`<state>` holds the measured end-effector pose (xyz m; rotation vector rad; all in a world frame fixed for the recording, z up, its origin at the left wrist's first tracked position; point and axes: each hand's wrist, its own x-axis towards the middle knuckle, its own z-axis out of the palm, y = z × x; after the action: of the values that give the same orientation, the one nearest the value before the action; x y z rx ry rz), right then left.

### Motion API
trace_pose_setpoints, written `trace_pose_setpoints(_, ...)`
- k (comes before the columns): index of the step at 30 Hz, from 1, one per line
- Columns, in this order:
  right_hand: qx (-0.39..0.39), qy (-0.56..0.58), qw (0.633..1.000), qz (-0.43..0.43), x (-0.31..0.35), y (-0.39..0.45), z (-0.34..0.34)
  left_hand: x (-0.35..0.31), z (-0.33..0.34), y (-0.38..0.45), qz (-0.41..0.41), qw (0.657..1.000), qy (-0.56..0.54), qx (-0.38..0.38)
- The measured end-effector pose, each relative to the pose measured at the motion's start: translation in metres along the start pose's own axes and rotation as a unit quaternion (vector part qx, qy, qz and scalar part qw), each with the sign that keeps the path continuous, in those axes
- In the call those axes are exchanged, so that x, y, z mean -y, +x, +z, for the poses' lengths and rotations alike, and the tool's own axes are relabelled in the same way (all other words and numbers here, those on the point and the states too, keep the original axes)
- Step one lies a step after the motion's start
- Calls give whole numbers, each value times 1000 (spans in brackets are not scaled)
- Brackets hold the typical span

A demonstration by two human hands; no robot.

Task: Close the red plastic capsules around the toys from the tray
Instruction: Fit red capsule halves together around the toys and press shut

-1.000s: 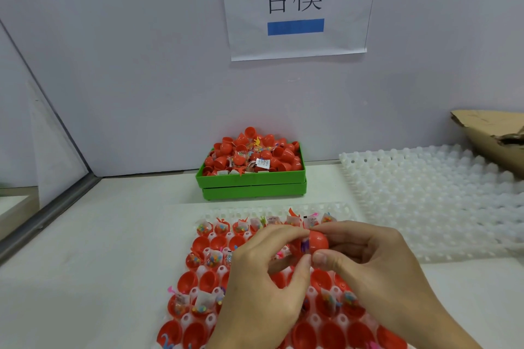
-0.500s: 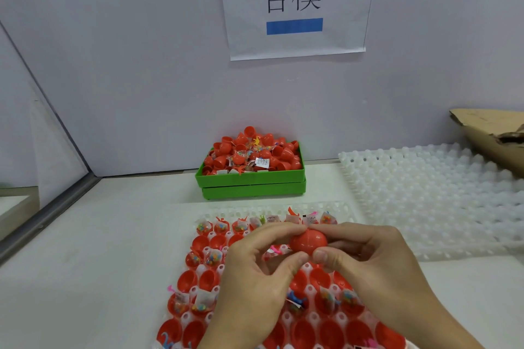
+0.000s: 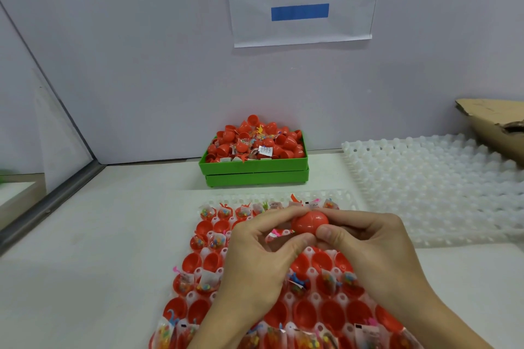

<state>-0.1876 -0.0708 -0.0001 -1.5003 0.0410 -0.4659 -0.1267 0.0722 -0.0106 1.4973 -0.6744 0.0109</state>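
Observation:
A closed red capsule (image 3: 309, 223) is pinched between my left hand (image 3: 261, 261) and my right hand (image 3: 380, 252), just above the white tray (image 3: 344, 197). Its seam shows down the middle and no toy sticks out. Several open red capsule halves (image 3: 192, 262) sit in the tray's cups. Some hold bagged toys (image 3: 208, 282); others are bare. My hands hide the tray's middle.
A green box (image 3: 255, 170) heaped with red capsules stands against the back wall. A second white tray (image 3: 436, 187) lies at the right, with torn cardboard (image 3: 493, 125) behind it. A metal rail (image 3: 51, 207) borders the table's left side.
The capsule's two halves have come together in my fingers; the toy seen in the gap a second ago is now inside. My hands stayed in place.

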Motion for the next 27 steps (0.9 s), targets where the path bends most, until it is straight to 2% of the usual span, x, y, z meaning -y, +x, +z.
trace_pose_setpoints(10,-4,-16,1000,-8,-5,-1,1,2,0,0,12,999,31,-16)
trace_pose_setpoints(20,12,-147,986,-77,-12,-2,0,10,4,-3,45,992,111,-45)
trace_pose_setpoints(27,33,-168,979,-110,-21,-2,-2,12,4,-4,84,981,169,-31)
